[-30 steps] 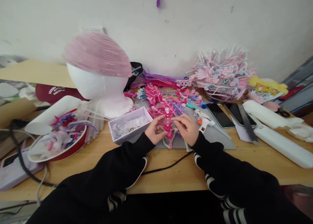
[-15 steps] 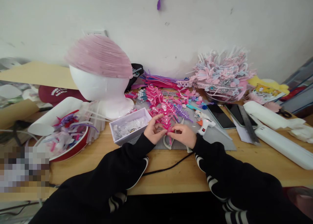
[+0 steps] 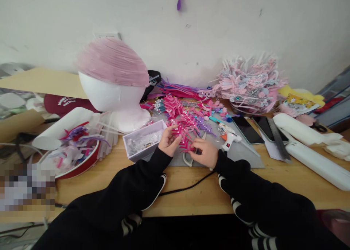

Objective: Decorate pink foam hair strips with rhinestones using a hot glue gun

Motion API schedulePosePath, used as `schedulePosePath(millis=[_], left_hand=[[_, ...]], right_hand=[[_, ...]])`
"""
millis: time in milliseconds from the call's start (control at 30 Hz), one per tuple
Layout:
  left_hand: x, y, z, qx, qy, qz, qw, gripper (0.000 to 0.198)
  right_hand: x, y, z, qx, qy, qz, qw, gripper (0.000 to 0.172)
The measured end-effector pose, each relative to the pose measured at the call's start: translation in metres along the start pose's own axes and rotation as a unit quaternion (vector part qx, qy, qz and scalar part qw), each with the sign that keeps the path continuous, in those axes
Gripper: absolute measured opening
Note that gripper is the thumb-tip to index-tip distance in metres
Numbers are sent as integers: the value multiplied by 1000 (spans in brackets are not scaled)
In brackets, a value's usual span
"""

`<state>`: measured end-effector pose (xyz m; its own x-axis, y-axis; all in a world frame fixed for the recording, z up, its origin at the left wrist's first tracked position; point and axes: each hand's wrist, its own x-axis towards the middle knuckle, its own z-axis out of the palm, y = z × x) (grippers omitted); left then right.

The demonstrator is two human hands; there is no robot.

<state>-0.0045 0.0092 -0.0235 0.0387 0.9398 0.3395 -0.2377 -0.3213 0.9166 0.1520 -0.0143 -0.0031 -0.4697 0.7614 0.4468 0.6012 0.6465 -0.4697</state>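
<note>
Between my hands is a bright pink branch-shaped pipe-cleaner piece (image 3: 186,144) with small pearl-like beads along it. My left hand (image 3: 167,142) is closed on its upper left side, thumb and fingers at the stem. My right hand (image 3: 205,153) pinches its lower end. Just beyond lie similar pink pieces (image 3: 172,106) and a purple beaded one (image 3: 203,124). Below the held piece, partly hidden by my right hand, is a pair of scissors (image 3: 187,159). A white glue gun (image 3: 231,137) rests to the right. Beside my left hand stands a lilac box (image 3: 132,156) of small bagged beads.
A white foam head (image 3: 109,97) with a pink cap stands at back left. A red-rimmed bowl (image 3: 91,160) of scraps is nearer. To the right are phones (image 3: 248,129), a metal ruler (image 3: 279,140) and white rolls (image 3: 300,128). Pink decorations (image 3: 251,78) fill a container behind.
The pink piece has tilted, its upper part swinging left and its lower end right. My left hand has shifted slightly left and up along it, and the view has moved a little.
</note>
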Motion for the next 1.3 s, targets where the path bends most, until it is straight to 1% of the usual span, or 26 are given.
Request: schedulePosePath(millis=[233, 333, 500, 700, 1000, 1133, 1300], left_hand=[[0, 6, 0, 3, 18, -19, 1000, 32], [1, 8, 0, 0, 19, -27, 999, 33], [1, 7, -2, 13, 5, -42, 999, 37], [1, 7, -4, 27, 2, -44, 999, 39], [0, 9, -1, 15, 22, -58, 998, 38], [1, 8, -2, 19, 4, -50, 999, 36], [1, 8, -3, 44, -24, -22, 999, 35]], right_hand=[[-1, 3, 2, 2, -7, -4, 1000, 10], [-1, 3, 3, 5, -19, 3, 1000, 10], [-1, 1, 1, 4, -31, 12, 999, 10], [0, 0, -1, 6, -44, 22, 999, 10], [-1, 0, 1, 3, -43, 12, 999, 10], [-1, 0, 1, 0, -46, 12, 999, 10], [-1, -2, -1, 0, -37, 24, 999, 11]])
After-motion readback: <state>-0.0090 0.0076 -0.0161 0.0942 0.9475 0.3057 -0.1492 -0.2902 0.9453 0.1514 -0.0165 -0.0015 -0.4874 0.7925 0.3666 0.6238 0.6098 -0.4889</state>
